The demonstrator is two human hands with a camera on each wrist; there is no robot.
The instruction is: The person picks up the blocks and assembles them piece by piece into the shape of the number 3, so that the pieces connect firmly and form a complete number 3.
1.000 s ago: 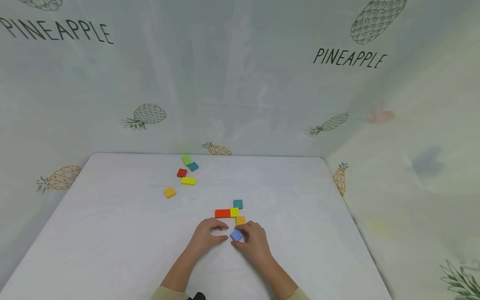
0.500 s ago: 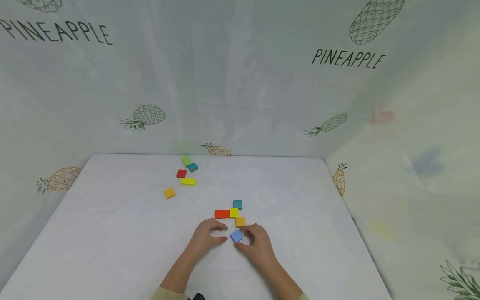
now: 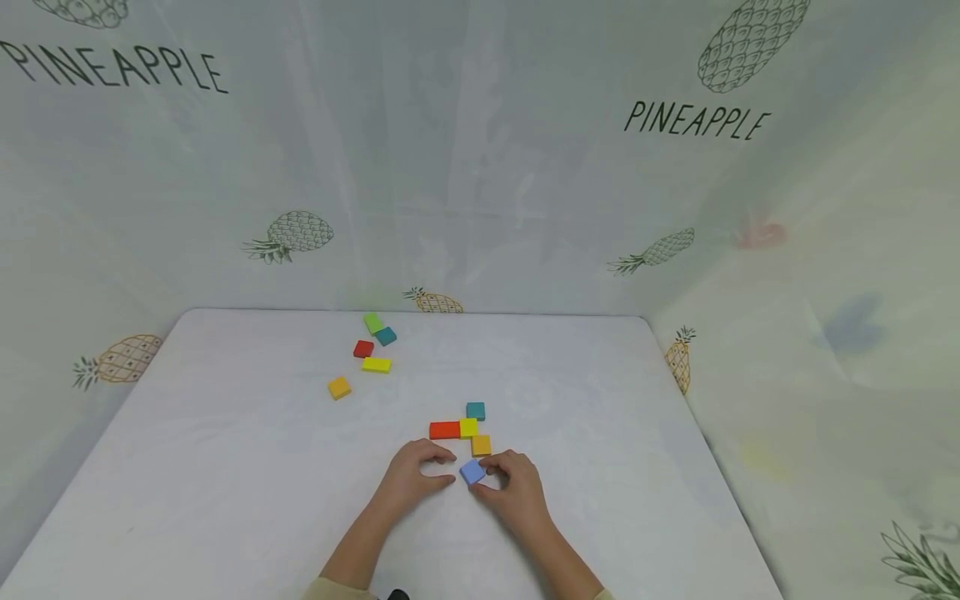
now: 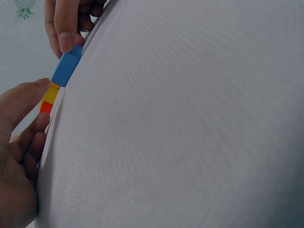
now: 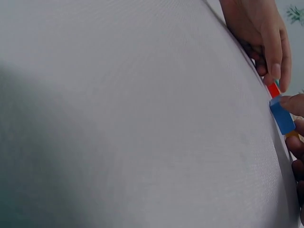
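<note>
In the head view a blue block (image 3: 472,472) lies turned at an angle on the white table. My right hand (image 3: 513,486) pinches it, thumb at the near corner and forefinger at the far right side; the right wrist view shows the thumb (image 5: 293,103) against the block. My left hand (image 3: 411,473) rests just left of it, thumb and fingers curved apart with nothing between them. Beyond the hands, an orange block (image 3: 482,446), a yellow block (image 3: 468,427) and a longer red block (image 3: 445,430) sit close together, a teal block (image 3: 476,410) just behind.
Farther left lie an orange block (image 3: 339,387), a long yellow block (image 3: 377,365), a red block (image 3: 363,349), a teal block (image 3: 386,336) and a light green block (image 3: 373,323). A pineapple-printed curtain (image 3: 480,167) hangs behind the white table (image 3: 225,467).
The right hand's fingers have shifted slightly right and toward the near side along the blue block. The left hand and the other blocks have stayed in place.
</note>
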